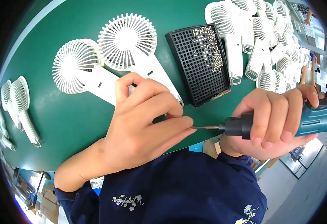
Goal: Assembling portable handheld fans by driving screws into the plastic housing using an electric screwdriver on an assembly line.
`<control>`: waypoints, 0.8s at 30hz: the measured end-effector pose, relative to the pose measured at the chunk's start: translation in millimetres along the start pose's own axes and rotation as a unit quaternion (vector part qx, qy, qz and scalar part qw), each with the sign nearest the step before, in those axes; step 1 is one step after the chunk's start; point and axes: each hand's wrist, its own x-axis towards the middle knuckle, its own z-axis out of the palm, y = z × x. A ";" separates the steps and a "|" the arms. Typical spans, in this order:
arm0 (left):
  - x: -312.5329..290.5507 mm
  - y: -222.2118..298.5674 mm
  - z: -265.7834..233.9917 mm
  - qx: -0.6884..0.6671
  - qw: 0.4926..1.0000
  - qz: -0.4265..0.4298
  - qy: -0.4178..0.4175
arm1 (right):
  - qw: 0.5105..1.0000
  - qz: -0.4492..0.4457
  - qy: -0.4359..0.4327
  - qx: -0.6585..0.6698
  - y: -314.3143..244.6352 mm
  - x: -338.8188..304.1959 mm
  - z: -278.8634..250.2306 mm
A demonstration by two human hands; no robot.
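My right hand [273,115] is wrapped round a teal and black electric screwdriver [315,121], its thin bit pointing left. At the bit's tip, my left hand [141,123] pinches thumb and forefinger together; whatever lies between them is hidden. Beyond the left hand, two white handheld fans lie side by side on the green table. The nearer fan [100,84] has its handle running partly behind my left fingers. The other fan [128,41] lies just to its right, handle toward me.
A black perforated tray [186,74] with loose silver screws [210,43] sits right of the fans. Many more white fans [262,31] crowd the far right of the green table [73,130]. Several fans [21,97] lie at the left edge.
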 end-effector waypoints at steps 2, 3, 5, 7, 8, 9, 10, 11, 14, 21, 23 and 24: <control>-2.9 -2.1 0.0 -0.011 1.000 0.006 0.010 | 1.000 0.001 -0.019 0.005 6.0 -1.6 -2.9; -2.7 -0.9 -1.1 -0.009 1.000 0.005 0.010 | 0.999 0.001 -0.038 0.004 7.6 -1.7 -3.1; -3.0 2.2 -3.4 -0.019 1.000 -0.021 -0.009 | 0.998 0.018 -0.058 -0.002 8.4 -1.3 -2.9; -0.4 1.1 -2.6 -0.016 1.000 -0.010 -0.015 | 0.988 0.042 -0.146 -0.036 6.1 2.5 -3.5; 0.6 0.4 -2.4 -0.009 1.000 -0.001 -0.021 | 0.977 0.074 -0.195 -0.038 1.5 6.3 -6.1; 0.3 -0.2 -3.3 -0.008 1.000 -0.001 -0.019 | 0.977 0.074 -0.197 -0.037 2.2 5.0 -4.1; -0.1 -1.0 -4.3 0.003 1.000 -0.005 -0.022 | 0.978 0.057 -0.189 -0.063 3.4 1.7 -1.1; -0.4 -1.5 -5.0 0.014 1.000 -0.010 -0.026 | 0.979 0.039 -0.181 -0.090 3.8 -1.0 0.3; 8.0 7.3 -23.8 0.139 0.989 -0.019 -0.049 | 0.970 0.008 -0.191 -0.150 -0.6 -3.9 -4.2; 0.4 -8.6 -23.0 0.223 0.974 -0.025 -0.046 | 0.964 -0.005 -0.194 -0.179 9.6 -10.8 -2.5; 0.2 -9.4 -24.1 0.216 0.975 -0.022 -0.044 | 0.962 -0.002 -0.207 -0.176 13.0 -9.1 -5.3; -0.2 -9.3 -24.0 0.215 0.975 -0.023 -0.043 | 0.960 -0.001 -0.220 -0.173 14.4 -8.2 -7.2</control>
